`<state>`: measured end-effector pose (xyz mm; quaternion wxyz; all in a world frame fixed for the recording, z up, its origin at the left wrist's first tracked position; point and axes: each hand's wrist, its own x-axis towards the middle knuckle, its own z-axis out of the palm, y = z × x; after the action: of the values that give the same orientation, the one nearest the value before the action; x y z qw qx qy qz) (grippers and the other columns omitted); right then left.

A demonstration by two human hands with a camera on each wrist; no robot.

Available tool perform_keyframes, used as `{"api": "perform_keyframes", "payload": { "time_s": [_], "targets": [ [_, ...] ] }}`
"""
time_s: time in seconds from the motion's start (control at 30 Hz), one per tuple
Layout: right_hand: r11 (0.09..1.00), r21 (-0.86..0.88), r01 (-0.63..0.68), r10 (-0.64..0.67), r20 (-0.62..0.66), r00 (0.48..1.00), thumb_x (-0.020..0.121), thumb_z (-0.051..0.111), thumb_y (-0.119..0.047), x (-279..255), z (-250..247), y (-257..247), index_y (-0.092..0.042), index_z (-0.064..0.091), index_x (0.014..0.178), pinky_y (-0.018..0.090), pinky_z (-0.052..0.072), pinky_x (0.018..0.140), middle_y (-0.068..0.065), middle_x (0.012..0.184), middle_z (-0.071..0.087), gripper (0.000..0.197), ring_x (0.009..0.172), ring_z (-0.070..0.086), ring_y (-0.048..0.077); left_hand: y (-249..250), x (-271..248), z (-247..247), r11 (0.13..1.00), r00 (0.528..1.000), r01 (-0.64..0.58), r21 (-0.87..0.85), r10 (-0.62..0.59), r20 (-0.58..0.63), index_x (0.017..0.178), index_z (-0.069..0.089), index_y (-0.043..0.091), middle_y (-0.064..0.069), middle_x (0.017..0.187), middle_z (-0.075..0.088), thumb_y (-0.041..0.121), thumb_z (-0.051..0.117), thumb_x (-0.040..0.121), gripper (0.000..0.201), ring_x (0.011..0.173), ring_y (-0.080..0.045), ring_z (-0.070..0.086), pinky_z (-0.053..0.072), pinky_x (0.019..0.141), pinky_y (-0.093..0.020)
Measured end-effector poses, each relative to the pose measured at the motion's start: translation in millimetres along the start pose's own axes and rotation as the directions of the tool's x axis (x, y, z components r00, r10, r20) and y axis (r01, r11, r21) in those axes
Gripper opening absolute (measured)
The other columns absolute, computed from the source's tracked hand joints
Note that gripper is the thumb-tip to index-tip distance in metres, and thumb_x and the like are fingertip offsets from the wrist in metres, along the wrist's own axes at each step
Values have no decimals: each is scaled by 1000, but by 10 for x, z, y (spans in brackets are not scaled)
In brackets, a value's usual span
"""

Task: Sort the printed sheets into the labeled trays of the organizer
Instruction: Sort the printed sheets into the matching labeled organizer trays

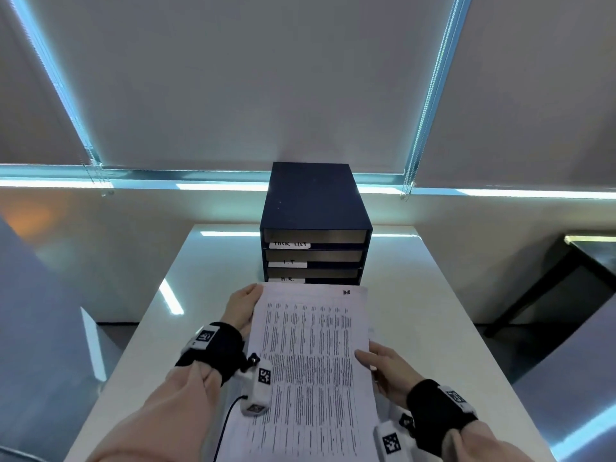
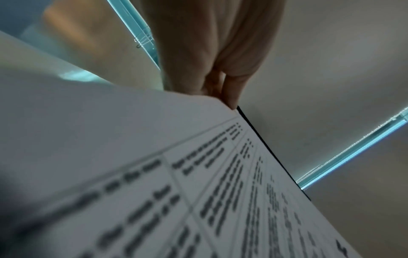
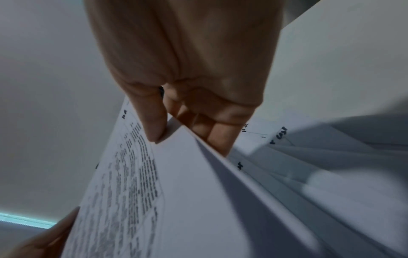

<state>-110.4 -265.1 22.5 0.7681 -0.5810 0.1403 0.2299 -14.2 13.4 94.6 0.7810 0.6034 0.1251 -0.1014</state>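
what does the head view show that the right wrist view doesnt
Only the head view shows the dark blue tray organizer on the white table, its white labels reading TASK LIST, I.T and H.R., and the left hand holding the sheet's left edge.

Only the right wrist view shows more white sheets lying beneath the lifted one, some with handwritten marks.

Both show the white printed sheet with its dense table of text, pinched at its right edge by the right hand.
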Motion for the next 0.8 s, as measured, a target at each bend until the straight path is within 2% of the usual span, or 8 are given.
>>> {"api": "perform_keyframes", "payload": {
  "time_s": [0.07, 0.2, 0.37, 0.43, 0.5, 0.57, 0.67, 0.8],
  "targets": [
    [1000, -18, 9, -9, -2, 1000, 93, 57, -11, -59, 31, -72, -5, 59, 125, 48, 45, 100, 16, 121, 66, 33, 108, 62, 32, 2, -7, 6, 1000, 1000, 19, -20, -19, -9, 86, 61, 1, -7, 61, 68, 9, 43, 99, 23, 56, -18, 62, 54, 55, -24],
    [1000, 5, 19, -19, 2, 1000, 95, 52, -8, -91, 70, -144, -6, 61, 122, 35, 58, 79, 15, 116, 69, 29, 95, 70, 26, -25, 23, -7, 999, 1000, 22, -24, -22, -9, 90, 60, 1, -9, 68, 68, 10, 42, 99, 22, 60, -18, 63, 54, 56, -24],
    [999, 37, -18, 20, -57, 998, 85, 69, -20, -9, 44, 69, -11, 45, 138, 47, 44, 105, 9, 130, 62, 59, 118, 59, 26, -107, 100, -36, 999, 996, 41, -19, -42, -80, 84, 58, 0, -8, 61, 63, 8, 44, 99, 22, 47, -14, 57, 48, 48, -18],
    [999, 12, -36, 36, -56, 998, 78, 74, -18, 6, 54, 249, -14, 40, 141, 48, 37, 111, 5, 137, 57, 71, 126, 54, 24, -170, 195, -45, 999, 989, 36, -2, -36, -146, 90, 58, -1, -8, 61, 61, 7, 45, 98, 18, 54, -17, 57, 46, 54, -19],
    [999, 18, -45, 46, -72, 996, 86, 65, -10, -6, 58, 366, -15, 41, 140, 47, 32, 114, 4, 135, 58, 60, 124, 54, 24, -240, 263, -32, 997, 984, 58, 45, -50, -172, 103, 59, -2, -12, 76, 63, 11, 47, 97, 17, 68, -23, 58, 48, 62, -24],
    [996, 59, -70, 77, -132, 988, 92, 55, -3, 90, -41, 416, -12, 40, 141, 43, 30, 115, 5, 136, 57, 52, 124, 54, 24, -305, 265, 4, 987, 987, 124, 105, -111, -120, 113, 56, 0, -11, 80, 62, 14, 49, 97, 22, 64, -21, 56, 47, 52, -21],
    [994, 60, -87, 98, -216, 971, 90, 59, -5, 233, -126, 295, -8, 24, 149, 43, 24, 118, 10, 152, 37, 68, 137, 39, 27, -397, 280, 9, 962, 978, 210, 172, -205, -49, 116, 55, -1, -7, 71, 63, 10, 50, 96, 24, 49, -14, 50, 35, 35, -15],
    [993, 3, -120, 118, -209, 971, 94, 50, 2, 459, -96, 32, -7, 42, 136, 50, 32, 113, 15, 138, 52, 43, 128, 49, 34, -515, 394, -57, 947, 963, 270, 172, -263, -61, 110, 56, -5, -4, 50, 62, -2, 48, 94, 18, 35, -9, 37, 22, 32, -13]
  ]
}}
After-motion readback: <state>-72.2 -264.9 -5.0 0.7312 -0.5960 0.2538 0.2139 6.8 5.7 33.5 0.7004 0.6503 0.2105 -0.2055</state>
